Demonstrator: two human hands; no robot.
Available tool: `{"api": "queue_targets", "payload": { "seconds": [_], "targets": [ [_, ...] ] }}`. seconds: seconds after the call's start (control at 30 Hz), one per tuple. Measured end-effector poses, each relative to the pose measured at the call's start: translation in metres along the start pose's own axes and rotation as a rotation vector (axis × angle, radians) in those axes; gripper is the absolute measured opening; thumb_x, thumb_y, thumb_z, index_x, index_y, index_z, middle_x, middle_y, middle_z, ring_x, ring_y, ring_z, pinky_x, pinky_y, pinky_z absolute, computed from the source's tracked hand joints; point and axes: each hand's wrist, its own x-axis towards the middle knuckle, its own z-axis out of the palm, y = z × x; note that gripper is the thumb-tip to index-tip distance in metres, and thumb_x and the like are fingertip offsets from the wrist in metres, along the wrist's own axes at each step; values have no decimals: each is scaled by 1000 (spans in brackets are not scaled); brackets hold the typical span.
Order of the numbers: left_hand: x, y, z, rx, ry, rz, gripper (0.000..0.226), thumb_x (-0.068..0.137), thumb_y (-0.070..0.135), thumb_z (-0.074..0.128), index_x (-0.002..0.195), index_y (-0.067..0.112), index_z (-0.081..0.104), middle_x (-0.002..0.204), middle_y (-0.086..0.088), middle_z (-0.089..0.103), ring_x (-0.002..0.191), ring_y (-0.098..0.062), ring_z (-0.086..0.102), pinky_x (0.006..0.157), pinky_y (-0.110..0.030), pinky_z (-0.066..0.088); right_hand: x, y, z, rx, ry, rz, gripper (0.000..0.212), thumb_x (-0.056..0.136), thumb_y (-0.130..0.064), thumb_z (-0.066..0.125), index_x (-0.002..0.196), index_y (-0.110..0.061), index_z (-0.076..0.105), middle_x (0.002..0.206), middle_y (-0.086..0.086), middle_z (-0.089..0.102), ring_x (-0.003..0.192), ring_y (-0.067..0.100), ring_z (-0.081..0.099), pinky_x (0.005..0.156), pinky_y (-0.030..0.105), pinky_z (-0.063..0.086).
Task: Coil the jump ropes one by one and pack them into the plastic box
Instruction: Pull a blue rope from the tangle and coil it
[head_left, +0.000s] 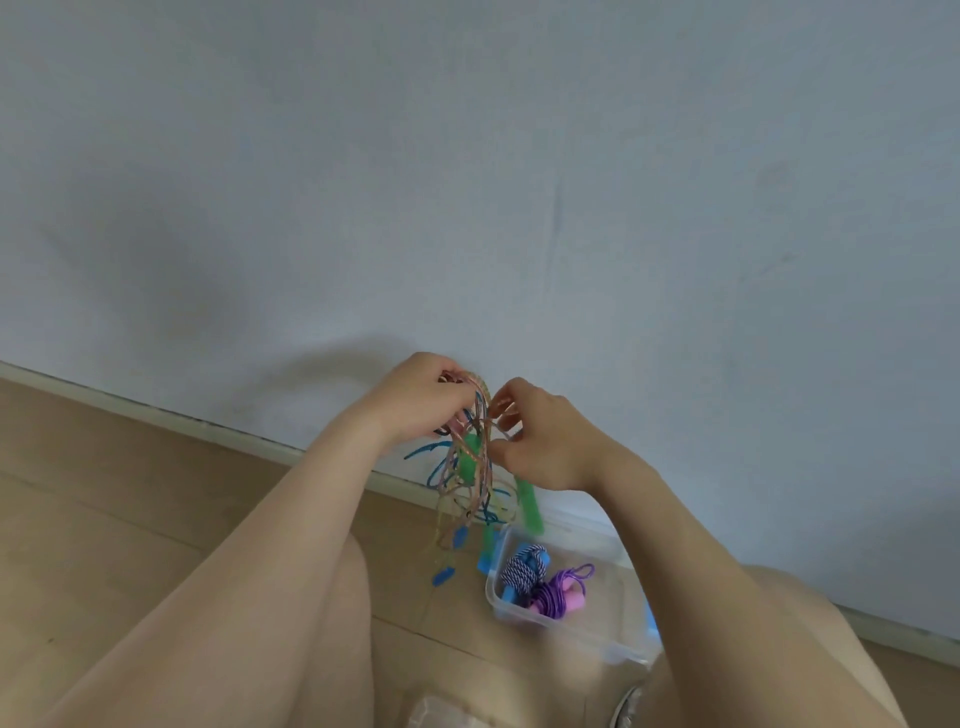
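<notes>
My left hand (415, 397) grips the top of a tangled bunch of jump ropes (470, 467), multicoloured and blue cords with green handles (530, 506) hanging down. My right hand (535, 434) pinches strands of the same bunch from the right. Both hands are raised in front of the wall. Below them on the floor stands a clear plastic box (605, 642) with blue clips. It holds a coiled blue-and-white rope (519, 569) and a coiled purple rope with pink handles (558, 592).
A grey-blue wall (467, 182) with a white skirting board (234, 436) is close ahead. The floor (104, 493) is light wood. My knees sit left and right of the box. A clear lid-like object (441, 714) lies at the bottom edge.
</notes>
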Motion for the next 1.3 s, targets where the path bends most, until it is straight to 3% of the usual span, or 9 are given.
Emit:
{"api": "queue_targets", "payload": {
  "seconds": [0.13,0.27,0.37,0.43,0.57,0.73,0.97,1.1,1.3],
  "targets": [
    [-6,4,-5,-102,-19,29,11,89,14,67,93,18,75,80,-3,75,76,-20,76,76,-43,67,-2,-1,7,160,67,-57,33,91,-42,73,119,-26,63,98,-6,77,89,10,74,87,40,60],
    [-10,5,-10,-268,-135,22,19,90,20,70,108,14,73,97,-9,76,84,-27,78,82,-47,66,-3,0,11,334,143,-83,10,99,-25,67,108,-23,71,90,6,78,78,23,75,84,52,61],
    [-7,5,-12,-488,-144,-46,36,96,33,63,124,11,64,121,-20,70,90,-39,77,90,-55,63,-7,-1,9,582,156,-16,10,105,-15,61,108,-14,70,87,19,76,71,27,66,75,45,58],
    [-6,4,-12,-546,-39,-38,26,103,21,54,128,16,57,128,-23,62,86,-40,78,86,-54,64,-9,-3,7,733,168,31,11,106,-12,59,111,-8,69,84,15,74,70,23,64,74,41,56],
    [-7,-2,-13,-346,151,21,38,90,-4,68,116,19,54,126,-10,53,83,-26,79,76,-42,67,-8,-3,5,935,192,59,13,108,-10,56,113,-3,66,87,14,71,75,29,62,78,45,56],
    [-12,-2,-16,-107,105,104,27,66,21,81,91,21,72,87,0,76,86,-16,75,89,-39,61,-7,-4,5,1005,205,70,16,110,-10,52,116,-2,64,92,15,72,76,26,65,80,43,59],
    [-3,-13,-10,71,-41,182,11,89,19,80,91,30,81,91,11,80,93,-7,76,100,-42,58,-3,-3,6,984,210,98,17,110,-11,51,116,-6,66,94,12,76,73,18,68,76,37,55],
    [2,-18,-10,58,79,163,15,92,22,79,87,35,76,91,11,79,93,-7,74,100,-38,57,-2,-5,3,1047,185,199,18,109,-17,52,111,-5,67,91,12,72,74,23,64,75,41,53],
    [5,-10,-14,-222,239,95,7,96,19,74,94,26,75,98,5,79,96,-12,73,92,-31,57,4,-7,12,1093,116,376,15,108,-17,50,104,-8,61,72,11,69,67,30,61,72,44,54]
  ]
}}
